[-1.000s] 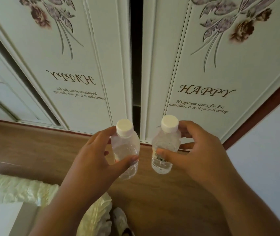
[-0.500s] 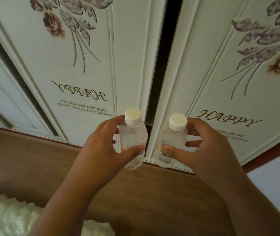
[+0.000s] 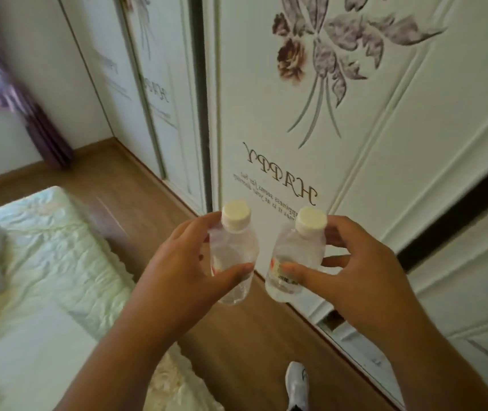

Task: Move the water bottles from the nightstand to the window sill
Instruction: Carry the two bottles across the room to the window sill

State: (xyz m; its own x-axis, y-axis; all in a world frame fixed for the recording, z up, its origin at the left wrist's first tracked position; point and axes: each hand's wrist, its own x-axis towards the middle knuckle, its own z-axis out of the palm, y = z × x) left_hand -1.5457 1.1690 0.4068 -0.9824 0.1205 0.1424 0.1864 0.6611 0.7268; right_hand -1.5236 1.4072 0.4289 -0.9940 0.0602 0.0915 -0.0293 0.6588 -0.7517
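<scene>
Left hand [image 3: 177, 271] grips one water bottle [image 3: 234, 256], right hand [image 3: 364, 280] grips the other bottle [image 3: 296, 256]; both upright before wardrobe door [image 3: 355, 137].

One camera sits on my head, tilted forward and down, close over my hands: the left hand [image 3: 177, 271] and right hand [image 3: 358, 277] fill the middle. It faces the wardrobe doors [image 3: 355, 114] at a slant (wide-angle, so lines bend), with the floor [image 3: 236, 336] below and what may be a curtain [image 3: 29, 114], blurred, far left.
</scene>
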